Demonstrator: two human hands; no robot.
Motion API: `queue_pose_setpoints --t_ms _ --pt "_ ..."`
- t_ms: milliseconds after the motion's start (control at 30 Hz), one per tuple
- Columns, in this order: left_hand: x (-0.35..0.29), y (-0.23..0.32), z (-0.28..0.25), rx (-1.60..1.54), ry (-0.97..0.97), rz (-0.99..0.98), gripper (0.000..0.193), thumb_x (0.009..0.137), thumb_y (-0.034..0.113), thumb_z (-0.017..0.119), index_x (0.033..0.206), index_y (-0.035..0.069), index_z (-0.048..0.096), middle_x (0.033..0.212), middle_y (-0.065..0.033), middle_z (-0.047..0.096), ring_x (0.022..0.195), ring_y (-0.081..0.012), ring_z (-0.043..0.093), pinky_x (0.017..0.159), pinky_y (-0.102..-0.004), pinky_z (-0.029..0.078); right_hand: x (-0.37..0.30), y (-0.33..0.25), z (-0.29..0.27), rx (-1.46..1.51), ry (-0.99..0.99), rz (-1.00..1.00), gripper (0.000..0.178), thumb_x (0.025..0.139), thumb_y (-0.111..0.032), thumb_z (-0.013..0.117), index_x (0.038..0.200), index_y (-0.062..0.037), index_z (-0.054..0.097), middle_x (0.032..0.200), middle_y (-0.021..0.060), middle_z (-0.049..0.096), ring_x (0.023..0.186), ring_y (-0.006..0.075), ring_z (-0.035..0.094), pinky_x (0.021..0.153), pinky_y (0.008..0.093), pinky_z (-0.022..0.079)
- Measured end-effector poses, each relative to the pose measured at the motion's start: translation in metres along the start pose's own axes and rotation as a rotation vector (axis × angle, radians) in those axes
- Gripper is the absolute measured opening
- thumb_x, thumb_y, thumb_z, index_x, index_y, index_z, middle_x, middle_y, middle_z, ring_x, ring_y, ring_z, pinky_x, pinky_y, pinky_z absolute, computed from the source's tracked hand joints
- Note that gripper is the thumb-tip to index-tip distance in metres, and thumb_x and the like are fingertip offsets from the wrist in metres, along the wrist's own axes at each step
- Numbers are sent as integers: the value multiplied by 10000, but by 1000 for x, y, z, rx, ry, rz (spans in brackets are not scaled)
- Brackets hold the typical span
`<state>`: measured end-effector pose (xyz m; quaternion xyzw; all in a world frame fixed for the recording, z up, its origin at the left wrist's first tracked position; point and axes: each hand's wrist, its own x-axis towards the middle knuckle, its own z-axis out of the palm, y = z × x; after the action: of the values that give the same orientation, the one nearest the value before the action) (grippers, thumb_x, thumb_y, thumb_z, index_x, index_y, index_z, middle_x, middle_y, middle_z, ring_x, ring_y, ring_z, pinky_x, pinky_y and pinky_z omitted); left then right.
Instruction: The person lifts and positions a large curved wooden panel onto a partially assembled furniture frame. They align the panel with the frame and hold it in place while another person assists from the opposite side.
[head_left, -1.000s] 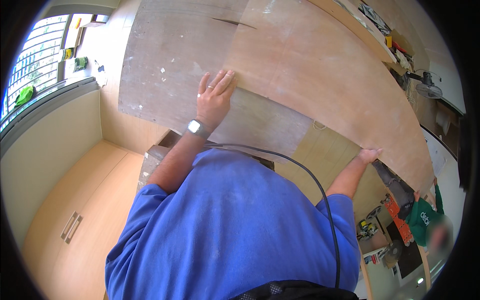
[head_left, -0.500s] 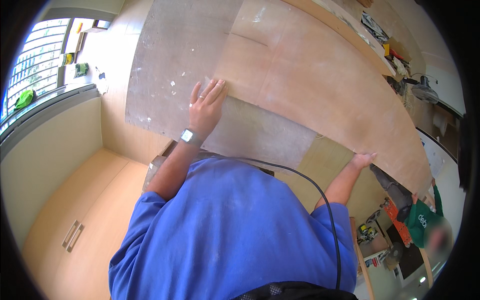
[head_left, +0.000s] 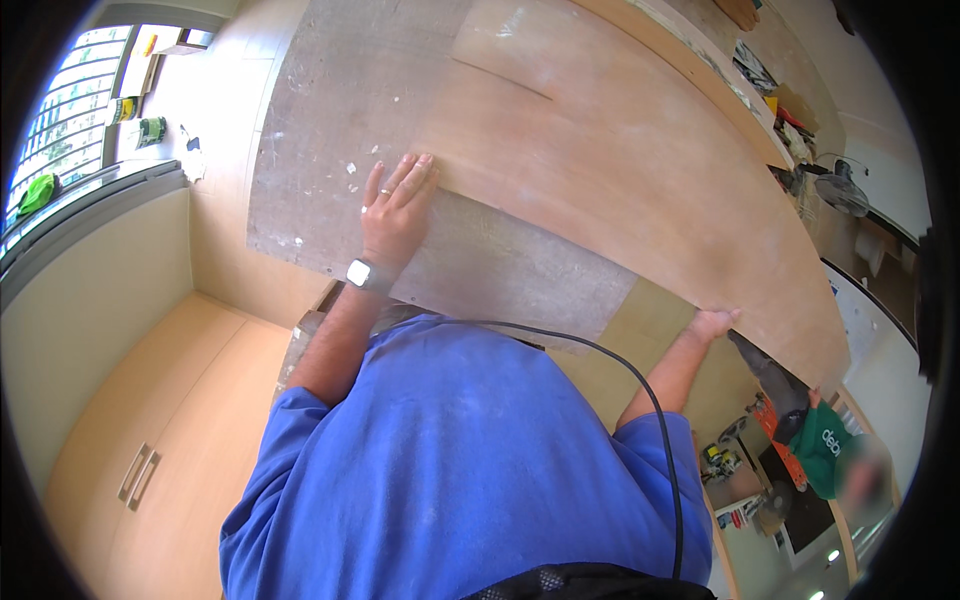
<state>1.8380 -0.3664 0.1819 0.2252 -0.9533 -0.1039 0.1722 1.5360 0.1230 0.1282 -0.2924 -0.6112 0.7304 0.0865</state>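
A large, thin, light-brown wood sheet (head_left: 620, 150) lies over a grey, paint-flecked work board (head_left: 310, 130) and reaches out past it to the right. My left hand (head_left: 397, 215), with a ring and a watch, rests at the sheet's near left corner, its fingers stretched out. At the sheet's near edge on the right, my right hand (head_left: 716, 322) has its fingers wrapped round the edge; part of them is hidden beneath. A co-worker in a green top (head_left: 822, 450) stands at the sheet's far right end, one hand (head_left: 815, 397) at its edge.
A black cable (head_left: 640, 385) runs across my blue shirt. Wooden cabinet doors (head_left: 190, 400) stand at lower left, beside a low wall and barred window (head_left: 70, 115). Beyond the sheet is a long wooden ledge (head_left: 690, 75) with clutter. A fan (head_left: 842, 190) stands at far right.
The sheet has shifted a little to the left over the grey board. My left hand has moved left with its corner. My right hand still grips the near edge.
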Motion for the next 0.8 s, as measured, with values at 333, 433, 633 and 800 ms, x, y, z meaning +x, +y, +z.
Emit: queue_pose_setpoints --t_ms 333,433,633,800 --pt "2 -30 -7 10 30 -15 251 718 11 535 910 139 633 1104 25 572 1070 -140 511 967 -368 317 -24 11 21 62 13 44 615 876 -459 301 1295 -9 291 1333 132 331 1213 303 323 1015 434 253" --pt "2 -46 -6 5 41 -20 243 723 11 535 908 135 633 1098 23 576 1072 -142 511 966 -367 317 -45 14 31 58 11 86 620 872 -467 307 1303 -22 283 1341 123 322 1220 298 312 1016 434 248" --pt "6 -60 -15 -34 26 -9 240 737 15 537 921 135 633 1101 17 575 1073 -146 512 959 -375 324 -76 9 48 21 51 124 638 866 -495 278 1310 -36 277 1354 121 303 1236 317 278 1019 457 220" --pt "5 -67 -16 -46 33 -35 260 740 7 526 940 136 630 1111 7 571 1078 -152 509 962 -382 319 -105 6 75 67 -95 93 627 876 -485 246 1312 -35 272 1351 130 302 1231 328 280 1028 458 207"
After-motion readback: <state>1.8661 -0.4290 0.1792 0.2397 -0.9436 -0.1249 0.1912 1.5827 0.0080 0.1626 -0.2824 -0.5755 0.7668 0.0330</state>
